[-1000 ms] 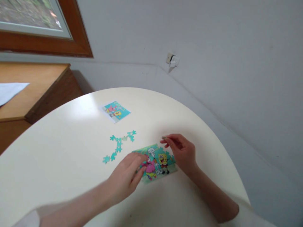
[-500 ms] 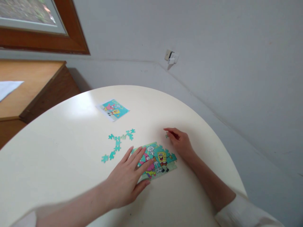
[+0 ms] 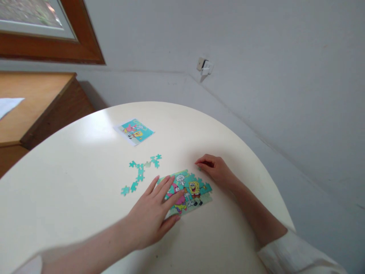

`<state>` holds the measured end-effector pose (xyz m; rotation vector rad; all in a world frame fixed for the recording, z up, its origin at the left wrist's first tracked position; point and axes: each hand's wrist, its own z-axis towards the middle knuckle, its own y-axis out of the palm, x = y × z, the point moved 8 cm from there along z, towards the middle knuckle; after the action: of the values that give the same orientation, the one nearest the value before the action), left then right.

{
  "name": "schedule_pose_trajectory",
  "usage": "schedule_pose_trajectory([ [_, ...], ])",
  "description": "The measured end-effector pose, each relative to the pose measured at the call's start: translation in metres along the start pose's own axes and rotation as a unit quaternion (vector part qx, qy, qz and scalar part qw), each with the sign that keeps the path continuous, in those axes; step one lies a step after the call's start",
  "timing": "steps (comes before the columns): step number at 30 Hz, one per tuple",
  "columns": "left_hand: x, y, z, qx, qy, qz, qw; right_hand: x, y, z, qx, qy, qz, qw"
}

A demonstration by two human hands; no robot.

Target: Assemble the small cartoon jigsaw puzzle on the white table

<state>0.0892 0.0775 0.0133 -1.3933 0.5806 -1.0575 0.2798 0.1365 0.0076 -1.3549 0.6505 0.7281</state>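
A partly assembled jigsaw puzzle point(image 3: 194, 189) with cartoon figures lies on the white round table. My left hand point(image 3: 154, 213) rests flat over its left side, fingers spread, covering part of the picture. By the puzzle's upper right edge, my right hand point(image 3: 215, 169) is closed in a pinch. A small puzzle piece point(image 3: 199, 168) shows just under those fingertips, mostly hidden. Several loose teal puzzle pieces point(image 3: 140, 173) lie in a crooked row beyond my left hand, with one paler piece point(image 3: 147, 164) among them.
Farther back on the table point(image 3: 85, 163) lies a printed reference picture point(image 3: 137, 131) of the same cartoon figures. To the left stands a wooden cabinet point(image 3: 42, 85) with white paper point(image 3: 8, 105) on it. A wall socket with a plug point(image 3: 205, 67) is beyond the table.
My right hand has come slightly nearer the puzzle's upper edge, and its fingertips have drawn closer together, the small piece moving along with them. My left hand stays in place.
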Motion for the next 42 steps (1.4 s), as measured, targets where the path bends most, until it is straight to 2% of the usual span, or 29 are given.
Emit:
schedule_pose_trajectory([
  [9,0.000,0.000,0.000,0.000,0.001,-0.001,1.000,-0.002,0.003,0.000,0.007,-0.034,-0.037,0.999],
  [19,-0.002,-0.002,0.000,0.010,-0.004,0.018,1.000,-0.004,-0.005,0.000,0.043,-0.009,-0.031,0.999],
  [23,-0.005,-0.004,0.000,0.020,-0.025,0.032,0.999,0.001,-0.007,0.002,0.055,0.007,0.012,0.998],
  [27,-0.007,-0.003,0.000,0.025,-0.034,0.014,0.999,0.013,-0.009,0.001,0.098,0.069,0.097,0.988],
  [30,-0.008,-0.002,-0.001,0.020,-0.040,-0.009,0.999,0.006,-0.005,-0.004,0.109,0.098,0.148,0.978],
  [33,-0.012,-0.005,-0.001,0.020,-0.055,-0.053,0.997,-0.020,0.011,-0.014,0.058,0.092,0.199,0.974],
  [37,-0.023,-0.013,0.002,0.033,-0.089,-0.152,0.984,-0.053,0.048,-0.032,-0.073,0.099,0.261,0.957],
  [39,-0.029,-0.016,0.003,0.049,-0.104,-0.198,0.973,-0.061,0.067,-0.041,-0.135,0.110,0.286,0.942],
  [42,-0.035,-0.019,0.004,0.077,-0.113,-0.234,0.963,-0.062,0.085,-0.051,-0.181,0.133,0.310,0.924],
])
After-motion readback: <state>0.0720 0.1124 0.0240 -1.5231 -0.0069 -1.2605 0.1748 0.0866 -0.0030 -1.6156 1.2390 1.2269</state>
